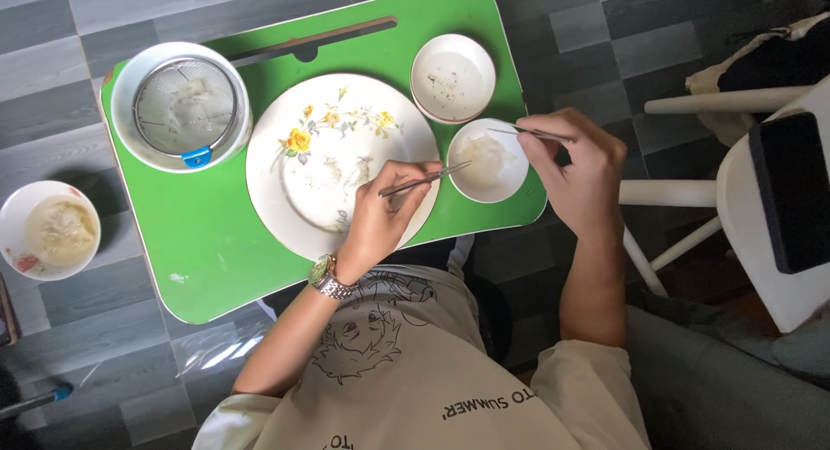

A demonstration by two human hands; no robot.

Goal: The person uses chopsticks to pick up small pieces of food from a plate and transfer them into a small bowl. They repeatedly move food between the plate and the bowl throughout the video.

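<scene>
My left hand [379,215] rests over the near edge of a white flowered plate [322,126] and pinches metal tweezers [424,179] whose tips point right into a small white bowl [510,186] holding pale stringy matter. My right hand [575,160] hovers at that bowl's right side, gripping a second pair of tweezers [527,133] with tips over the bowl's far rim. A wristwatch [326,275] sits on my left wrist. The plate carries a few wet pale scraps.
Everything sits on a green lap tray [199,242]. A second small bowl [453,76] lies behind, a white bowl with a metal strainer [183,104] at far left. On the grey tiled floor stands another bowl [47,229]. A white chair [743,173] is at right.
</scene>
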